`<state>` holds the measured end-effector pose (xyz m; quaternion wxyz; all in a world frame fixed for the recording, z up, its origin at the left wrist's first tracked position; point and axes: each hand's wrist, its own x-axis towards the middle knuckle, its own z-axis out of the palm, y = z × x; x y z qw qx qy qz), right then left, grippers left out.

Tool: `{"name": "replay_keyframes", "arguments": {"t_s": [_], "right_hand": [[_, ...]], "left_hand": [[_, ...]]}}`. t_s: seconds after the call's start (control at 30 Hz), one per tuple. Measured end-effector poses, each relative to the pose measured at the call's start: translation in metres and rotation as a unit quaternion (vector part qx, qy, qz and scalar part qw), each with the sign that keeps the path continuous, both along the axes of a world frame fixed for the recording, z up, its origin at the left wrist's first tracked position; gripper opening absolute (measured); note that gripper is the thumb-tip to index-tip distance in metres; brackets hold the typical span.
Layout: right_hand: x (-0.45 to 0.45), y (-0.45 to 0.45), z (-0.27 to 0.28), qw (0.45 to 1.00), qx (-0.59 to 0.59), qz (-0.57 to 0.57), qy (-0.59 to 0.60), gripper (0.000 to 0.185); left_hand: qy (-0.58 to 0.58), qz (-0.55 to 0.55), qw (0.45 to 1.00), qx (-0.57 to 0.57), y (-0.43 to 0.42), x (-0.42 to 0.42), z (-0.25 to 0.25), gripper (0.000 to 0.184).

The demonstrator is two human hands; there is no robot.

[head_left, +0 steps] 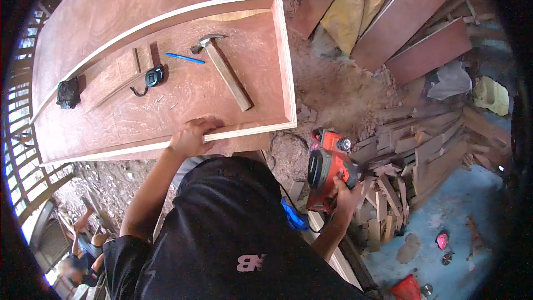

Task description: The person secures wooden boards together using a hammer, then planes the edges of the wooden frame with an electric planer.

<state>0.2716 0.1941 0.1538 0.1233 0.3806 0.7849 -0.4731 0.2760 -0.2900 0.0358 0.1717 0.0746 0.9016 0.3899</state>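
Observation:
My left hand (191,136) rests on the near edge of a long wooden frame (227,131), its fingers closed over the board. On the right, my right hand (345,195) is wrapped round the handle of a red and black power tool (331,169), held beside the frame's near right corner. Inside the frame lie a claw hammer (229,73) with a wooden handle, a blue pen (185,58), a black tape measure (154,76) and a black bundle (68,93) at the left.
Wood offcuts (388,194) are piled on the ground at the right. Large boards (408,14) and a yellow cloth (358,8) lie at the top right. A red object (406,288) is at the bottom right. Another person (78,266) is at the lower left.

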Motion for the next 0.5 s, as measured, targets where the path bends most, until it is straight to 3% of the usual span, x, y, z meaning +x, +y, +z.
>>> {"name": "replay_keyframes", "arguments": {"t_s": [0.07,0.2,0.27,0.3,0.4,0.43,0.5], "right_hand": [[0.013,-0.007,-0.004,0.999,0.021,-0.047,0.004,0.04],[0.017,-0.017,-0.001,0.999,-0.001,-0.028,-0.038,0.048],[0.024,-0.01,-0.02,0.999,0.042,-0.004,-0.031,0.054],[0.033,-0.005,-0.026,0.997,0.065,0.006,-0.033,0.057],[0.03,-0.018,-0.016,1.0,-0.025,-0.004,-0.007,0.06],[0.028,-0.022,-0.015,0.999,0.025,-0.012,-0.027,0.055],[0.033,-0.016,-0.021,0.999,-0.011,-0.015,-0.036,0.051]], "left_hand": [[-0.017,0.0,1.0,0.003,0.0,-0.002,0.006,0.05],[-0.03,-0.007,1.0,-0.006,0.004,-0.01,0.025,0.057],[-0.051,-0.016,0.999,0.001,0.012,-0.017,0.034,0.062],[-0.111,0.022,0.991,0.075,0.016,-0.018,0.026,0.067],[-0.042,0.016,0.991,0.13,0.058,-0.044,0.041,0.057],[-0.017,0.008,0.991,0.135,0.073,-0.051,0.038,0.055],[0.034,-0.007,0.989,0.144,0.101,-0.065,0.029,0.053]]}}
